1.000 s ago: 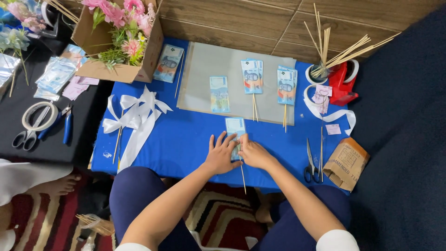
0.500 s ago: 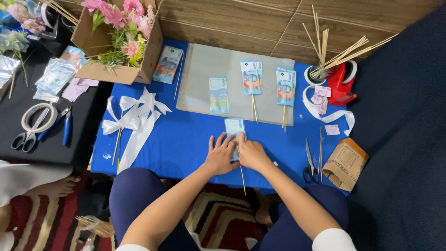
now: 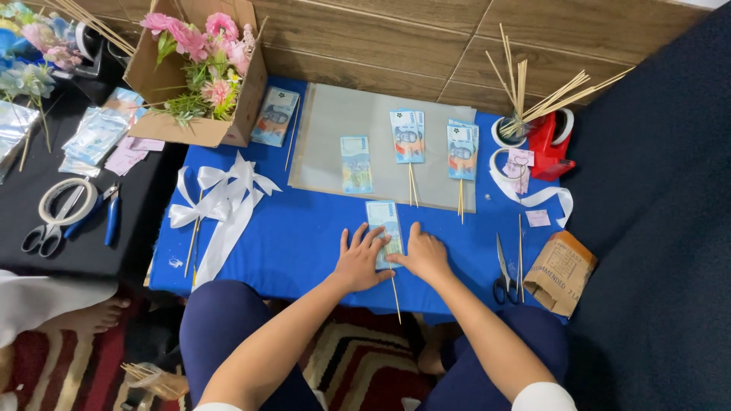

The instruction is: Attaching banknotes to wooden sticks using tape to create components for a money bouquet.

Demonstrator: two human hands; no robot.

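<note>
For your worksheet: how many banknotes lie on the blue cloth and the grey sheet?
5: one under both hands, three on the grey sheet, one beside the flower box. More may lie in the wrapped pile at left.

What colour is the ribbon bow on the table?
White: the ribbon bow lies on the blue table cover, clearest in the head view.

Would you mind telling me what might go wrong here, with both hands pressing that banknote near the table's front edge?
1. The thin stick under the banknote juts past the blue table edge; a knee could knock it loose.
2. The left hand and right hand press flat, so the note may crease.
3. The scissors lie close to the right elbow's path.
</note>
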